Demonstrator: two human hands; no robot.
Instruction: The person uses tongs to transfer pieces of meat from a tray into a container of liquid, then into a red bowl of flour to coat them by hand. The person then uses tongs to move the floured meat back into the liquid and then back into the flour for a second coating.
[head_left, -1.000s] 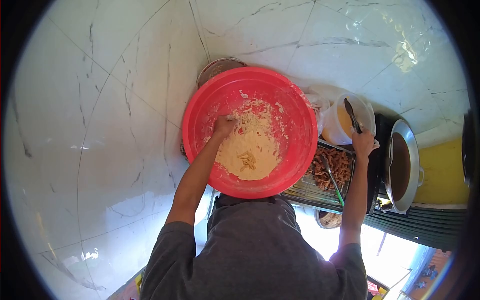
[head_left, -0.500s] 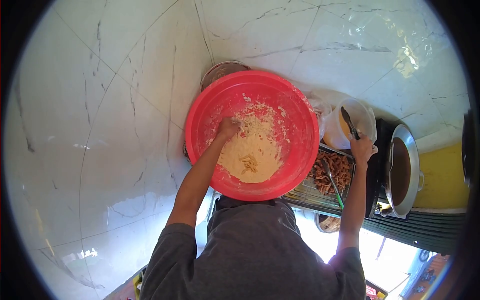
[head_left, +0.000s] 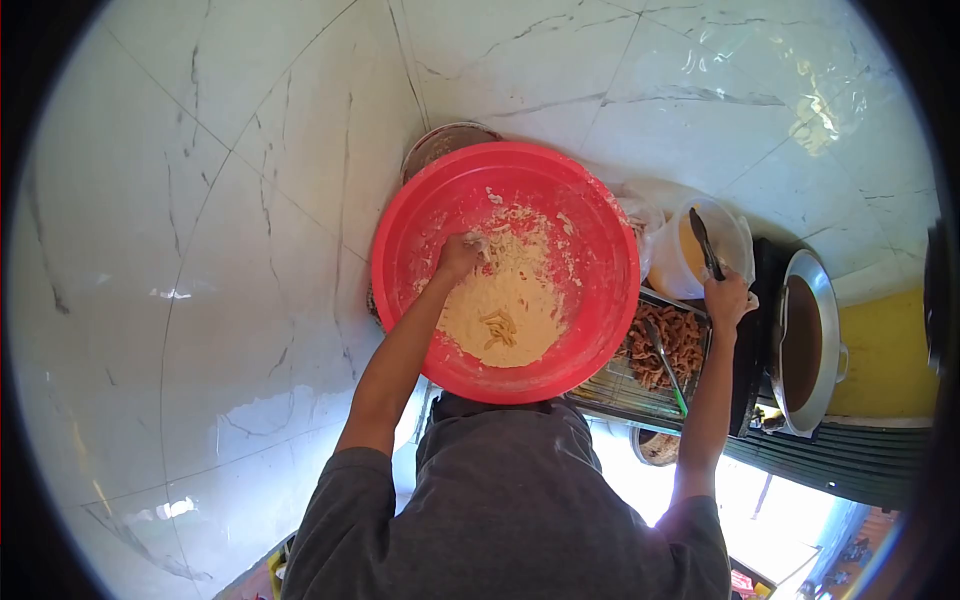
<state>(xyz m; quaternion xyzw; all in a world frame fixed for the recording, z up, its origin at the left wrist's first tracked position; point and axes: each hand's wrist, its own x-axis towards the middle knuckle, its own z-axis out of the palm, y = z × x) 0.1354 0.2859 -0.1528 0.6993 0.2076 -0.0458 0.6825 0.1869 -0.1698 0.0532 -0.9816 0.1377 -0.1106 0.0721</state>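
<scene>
A large red basin [head_left: 590, 350] holds pale flour [head_left: 530, 290] with a few flour-coated strips [head_left: 498, 328] lying on it. My left hand [head_left: 462, 254] is inside the basin at the flour's left edge. Its fingers are curled and dusted white; what they hold, if anything, is hidden. On the right, my right hand [head_left: 728, 300] is closed around black tongs [head_left: 702, 240]. The tongs' far end is over a translucent plastic tub [head_left: 738, 238] containing a yellowish liquid [head_left: 690, 262].
Right of the basin, browned fried pieces [head_left: 672, 345] lie on a wire rack tray [head_left: 620, 395], with a green-handled utensil [head_left: 665, 368] across them. A wide metal pan [head_left: 828, 345] of brown liquid stands farther right. Marbled tile walls [head_left: 270, 200] close in behind and at left.
The tongs and my right hand have shifted slightly to the right. My left hand has turned a little in the flour, showing more of its whitened fingers.
</scene>
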